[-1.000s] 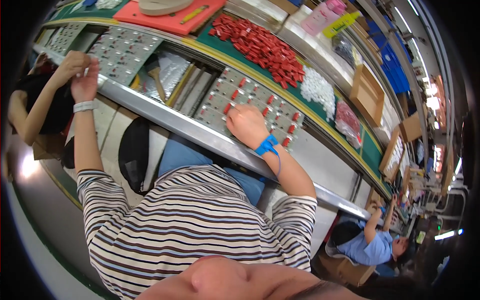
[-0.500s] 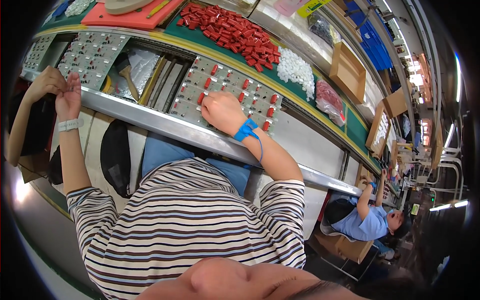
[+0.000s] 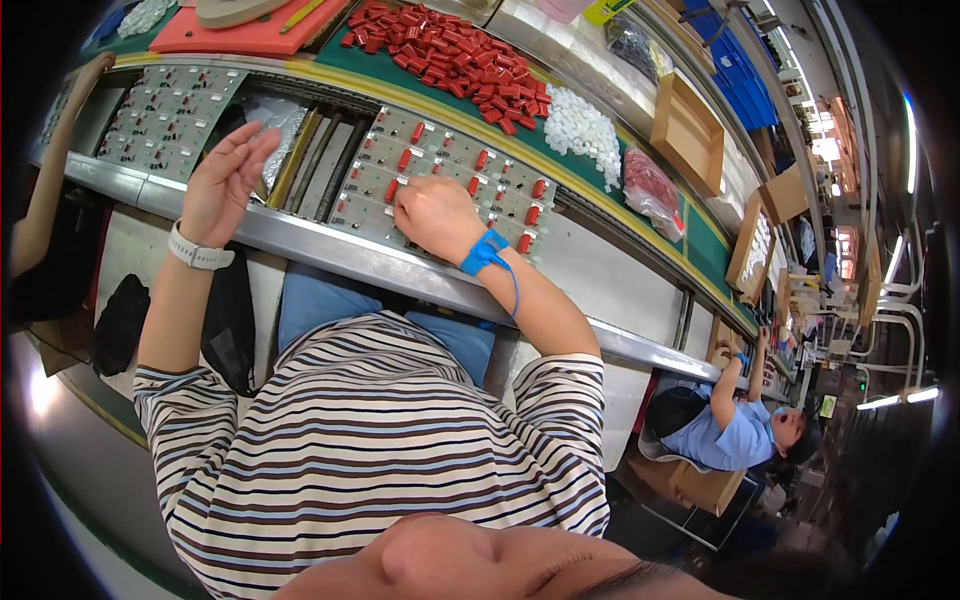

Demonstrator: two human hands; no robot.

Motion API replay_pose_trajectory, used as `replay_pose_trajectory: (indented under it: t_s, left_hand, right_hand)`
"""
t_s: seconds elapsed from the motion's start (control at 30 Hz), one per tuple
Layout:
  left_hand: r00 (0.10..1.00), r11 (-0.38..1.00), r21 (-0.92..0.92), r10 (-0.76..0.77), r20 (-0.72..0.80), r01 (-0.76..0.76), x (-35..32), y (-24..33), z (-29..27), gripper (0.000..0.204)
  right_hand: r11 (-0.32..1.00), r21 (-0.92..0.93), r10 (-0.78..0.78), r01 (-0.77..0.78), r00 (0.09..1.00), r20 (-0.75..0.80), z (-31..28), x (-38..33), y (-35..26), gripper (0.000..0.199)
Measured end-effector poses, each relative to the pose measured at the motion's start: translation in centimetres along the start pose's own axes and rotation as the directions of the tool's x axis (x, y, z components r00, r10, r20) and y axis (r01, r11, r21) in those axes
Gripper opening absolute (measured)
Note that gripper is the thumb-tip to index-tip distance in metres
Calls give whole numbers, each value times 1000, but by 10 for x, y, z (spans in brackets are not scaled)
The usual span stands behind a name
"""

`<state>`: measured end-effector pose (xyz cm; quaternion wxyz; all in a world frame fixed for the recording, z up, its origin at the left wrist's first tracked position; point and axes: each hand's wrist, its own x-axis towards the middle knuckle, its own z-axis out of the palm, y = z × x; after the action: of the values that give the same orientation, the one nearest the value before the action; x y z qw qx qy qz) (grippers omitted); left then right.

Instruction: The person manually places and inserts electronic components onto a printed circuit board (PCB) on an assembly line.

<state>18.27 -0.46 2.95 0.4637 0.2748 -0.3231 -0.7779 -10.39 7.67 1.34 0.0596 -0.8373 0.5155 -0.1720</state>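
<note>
My right hand (image 3: 438, 215), with a blue wrist strap (image 3: 485, 252), rests low over a grey circuit board panel (image 3: 352, 210) fitted with several upright red box-shaped components (image 3: 481, 160). Its fingers are curled down onto the panel; whatever they pinch is hidden under the hand. To the left, my left hand (image 3: 228, 180), wearing a pale watch (image 3: 200, 250), is raised above the rail with its fingers stretched out and nothing visible in it. Behind it lies a clear plastic bag (image 3: 285, 125). Another populated panel (image 3: 165, 115) lies further left.
Along the green shelf lie a heap of red components (image 3: 450, 60), a pile of white pieces (image 3: 582, 135) and a bag of dark red parts (image 3: 652, 195). A metal rail (image 3: 400, 268) runs across in front of me. Co-workers sit at the far left and the right (image 3: 725, 425).
My left hand has moved right, away from the co-worker's hand at the left panel. That co-worker's hand has moved up toward the shelf. My right hand stays at nearly the same spot.
</note>
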Motion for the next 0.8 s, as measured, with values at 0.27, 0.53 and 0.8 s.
replay_pose_trajectory:
  t_s: [0.27, 0.53, 0.8]
  left_hand:
    - [981, 984, 5, -180, 77, 181, 1, -29, 44, 30]
    - [970, 975, 31, -222, 102, 220, -1, -40, 55, 26]
    - [951, 963, -13, -265, 158, 271, -2, -50, 66, 35]
  right_hand:
    - [1000, 14, -5, 5, 1000, -15, 0, 0, -1, 13]
    - [999, -35, -13, 12, 999, -30, 3, 0, -1, 13]
    - [999, -21, 37, -36, 999, 23, -13, -5, -3, 15]
